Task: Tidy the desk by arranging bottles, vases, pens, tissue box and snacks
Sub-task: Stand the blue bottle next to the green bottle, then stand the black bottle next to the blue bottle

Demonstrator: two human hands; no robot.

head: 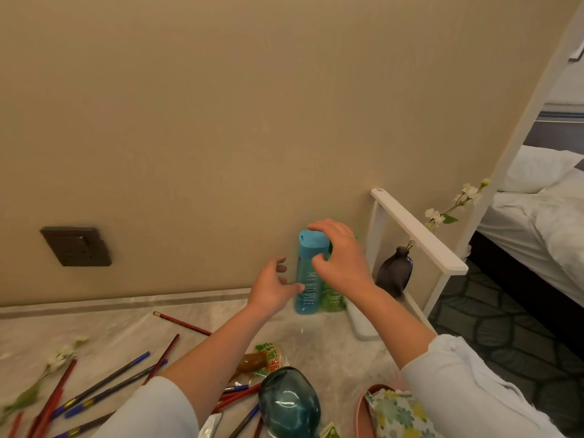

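We see the blue bottle (pixel 308 279) standing upright at the back of the desk (pixel 316 336), close to the wall, its cap on. The right hand (pixel 341 257) is over its top: the fingers curl round the cap and the thumb sits on the front just below it, so this hand grips the bottle. The left hand (pixel 271 289) is beside the bottle's lower half with fingers loosely spread and holding nothing. 1 fingertip reaches the bottle's side, though we cannot tell whether it presses.

Just to the right, and partly hidden by the blue one and the right wrist, stands a green bottle (pixel 333 298). Further right a dark vase (pixel 395 273) with a flowering stem sits under the bar of a white rack (pixel 417 232).

Nearer to us a snack packet (pixel 262 361) lies on the desk, and in front of it a teal glass vase (pixel 289 403). Pens and pencils (pixel 104 387) are scattered across the left side, with a loose flower sprig (pixel 53 365) beyond them. A tissue box (pixel 395 412) in a floral cover sits at the bottom right.

A dark wall socket (pixel 77 246) is on the left, and a bed (pixel 537 210) is off to the right.
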